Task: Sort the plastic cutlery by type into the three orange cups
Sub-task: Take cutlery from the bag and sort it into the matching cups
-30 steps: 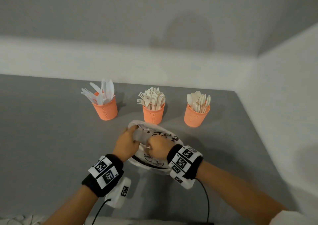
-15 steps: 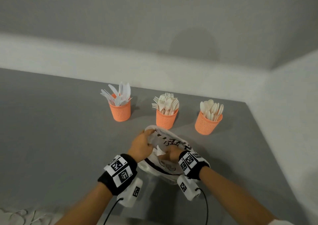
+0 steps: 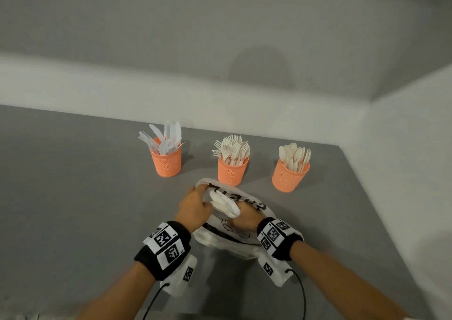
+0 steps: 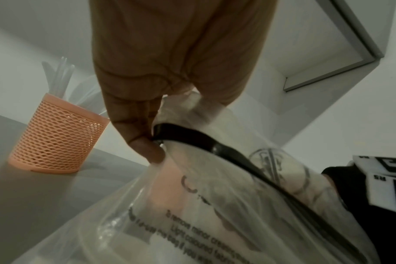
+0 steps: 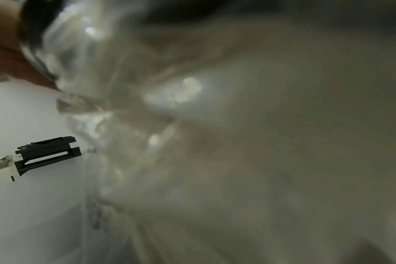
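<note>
A bundle of white plastic cutlery (image 3: 223, 203) is seen at the mouth of a clear plastic bag (image 3: 247, 198), between the two hands; the pieces are pale, glossy and overlapping, and their type cannot be told. The bundle is held by the right hand (image 3: 245, 218), whose fingers are curled round its near end. The bag is crumpled, translucent and printed with black lettering and a black band; it lies on the grey surface (image 3: 73, 209) just in front of the middle cup. Its rim is pinched by the left hand (image 3: 193, 208), thumb against fingers, as confirmed in the left wrist view (image 4: 147, 142). The right wrist view is filled by blurred bag film, and nothing further can be read from it.

Three orange mesh cups stand in a row behind the bag, apart from one another. The left cup (image 3: 166, 162) is filled with white knives (image 3: 163, 137), blades up. The middle cup (image 3: 231, 171) holds cream forks (image 3: 232, 149), tines up. The right cup (image 3: 288, 176) holds cream spoons (image 3: 294, 158), bowls up. All contents are upright or slightly fanned.

Black wristbands with square coded markers (image 3: 162, 244) are worn on both wrists. The surface is bounded by pale walls (image 3: 220, 50) behind and to the right.
</note>
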`<state>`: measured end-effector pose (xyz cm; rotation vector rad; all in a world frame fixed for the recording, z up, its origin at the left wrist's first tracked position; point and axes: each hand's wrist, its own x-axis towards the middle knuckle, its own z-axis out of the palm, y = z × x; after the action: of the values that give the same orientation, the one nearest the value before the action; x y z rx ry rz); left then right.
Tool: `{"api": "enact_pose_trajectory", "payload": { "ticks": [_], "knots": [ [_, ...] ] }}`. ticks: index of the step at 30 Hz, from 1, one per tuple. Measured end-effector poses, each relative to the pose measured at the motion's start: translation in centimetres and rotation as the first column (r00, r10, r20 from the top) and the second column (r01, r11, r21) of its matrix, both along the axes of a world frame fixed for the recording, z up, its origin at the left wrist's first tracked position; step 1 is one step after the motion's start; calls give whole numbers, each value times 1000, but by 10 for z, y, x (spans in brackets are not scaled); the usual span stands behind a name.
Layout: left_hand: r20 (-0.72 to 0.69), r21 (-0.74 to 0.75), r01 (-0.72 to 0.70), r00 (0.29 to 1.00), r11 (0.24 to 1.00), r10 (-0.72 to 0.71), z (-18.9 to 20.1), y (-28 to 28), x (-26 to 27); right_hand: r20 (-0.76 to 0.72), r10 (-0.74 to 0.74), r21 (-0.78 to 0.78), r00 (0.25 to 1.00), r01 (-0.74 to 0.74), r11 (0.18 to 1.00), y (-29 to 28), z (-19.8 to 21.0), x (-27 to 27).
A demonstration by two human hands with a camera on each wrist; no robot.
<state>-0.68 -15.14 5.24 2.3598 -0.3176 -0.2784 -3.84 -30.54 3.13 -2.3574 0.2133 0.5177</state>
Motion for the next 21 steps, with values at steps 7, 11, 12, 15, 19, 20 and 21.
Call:
{"api": "enact_pose_trajectory", "payload": {
  "ticks": [7, 11, 12, 15, 19, 20, 21],
  "knots": [
    [-12, -57, -21, 1000, 998, 21, 0, -8, 3, 221, -167, 187, 961, 126, 974, 2, 16, -13],
    [-60, -39, 89, 994, 995, -92, 3, -3, 5, 303, -337, 412, 891, 197, 890, 1, 36, -5],
    [-44, -29, 104, 993, 994, -105, 3, 0, 6, 304, -376, 463, 875, 209, 862, 0, 43, -1],
    [142, -154, 40, 990, 987, -18, 11, 3, 12, 304, -500, 615, 811, 234, 753, -6, 68, 13],
    [11, -657, -123, 985, 743, 173, 45, -4, 7, 277, -636, 804, 720, 189, 564, -8, 100, 28],
    [-97, -724, -170, 985, 668, 146, 51, -5, 5, 267, -663, 838, 700, 171, 518, -6, 106, 31],
    [-215, -759, -228, 972, 610, 96, 55, -7, 3, 257, -687, 864, 679, 158, 479, -5, 112, 35]
  ]
}}
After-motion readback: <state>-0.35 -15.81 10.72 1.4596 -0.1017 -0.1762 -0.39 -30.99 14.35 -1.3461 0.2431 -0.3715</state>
